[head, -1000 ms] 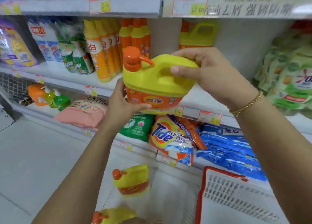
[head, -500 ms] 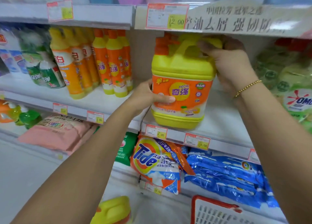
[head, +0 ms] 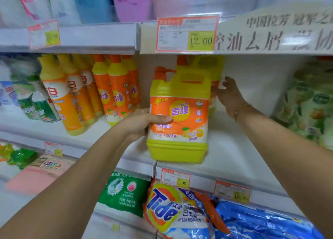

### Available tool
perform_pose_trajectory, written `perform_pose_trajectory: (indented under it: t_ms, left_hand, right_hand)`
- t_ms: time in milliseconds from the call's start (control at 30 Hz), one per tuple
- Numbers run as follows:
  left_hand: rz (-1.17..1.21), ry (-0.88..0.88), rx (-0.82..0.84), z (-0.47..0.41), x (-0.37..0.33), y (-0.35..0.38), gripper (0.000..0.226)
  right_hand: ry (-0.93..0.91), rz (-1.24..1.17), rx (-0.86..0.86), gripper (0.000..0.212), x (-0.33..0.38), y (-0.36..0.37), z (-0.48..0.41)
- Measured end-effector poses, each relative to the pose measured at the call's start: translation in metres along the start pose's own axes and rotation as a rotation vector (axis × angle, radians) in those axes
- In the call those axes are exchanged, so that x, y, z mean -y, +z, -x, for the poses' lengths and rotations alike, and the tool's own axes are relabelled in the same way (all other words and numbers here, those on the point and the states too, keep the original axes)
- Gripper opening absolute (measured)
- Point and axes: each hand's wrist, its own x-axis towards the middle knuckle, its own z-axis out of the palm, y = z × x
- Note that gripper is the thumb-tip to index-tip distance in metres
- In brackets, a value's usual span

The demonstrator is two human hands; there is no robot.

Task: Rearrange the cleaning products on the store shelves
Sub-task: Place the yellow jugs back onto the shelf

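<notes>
A yellow detergent jug (head: 180,116) with an orange label and orange pump cap stands upright at the front of the middle white shelf (head: 227,154). My left hand (head: 142,123) holds its left side, thumb across the label. A second yellow jug (head: 210,67) stands right behind it. My right hand (head: 228,96) is off the handle, fingers spread, touching the right side of the jugs.
Orange and yellow bottles (head: 111,92) stand in rows left of the jug; green-white bottles (head: 37,107) sit further left. Green refill bags (head: 310,101) fill the right. Below lie a Tide bag (head: 173,213), a green bag (head: 124,193) and blue packs (head: 266,222). Price tags line the shelf edges.
The jug came up from below and now stands on the middle shelf in front of the other jug. My right hand let go of its handle and opened beside it.
</notes>
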Motion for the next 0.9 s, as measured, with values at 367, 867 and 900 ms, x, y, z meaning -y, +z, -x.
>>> perform_pose_trajectory:
  t_ms: [367, 867, 900]
  left_hand:
    - [0.162, 0.046, 0.041, -0.012, 0.026, -0.015, 0.088]
    - [0.151, 0.273, -0.007, -0.054, 0.018, -0.021, 0.089]
    - [0.160, 0.288, -0.005, -0.061, 0.018, -0.021, 0.077]
  right_hand:
    - [-0.124, 0.131, 0.177, 0.116, -0.037, -0.001, -0.047]
    - [-0.033, 0.579, 0.154, 0.053, -0.019, 0.018, -0.071]
    - [-0.016, 0.573, 0.168, 0.046, -0.018, 0.016, -0.068]
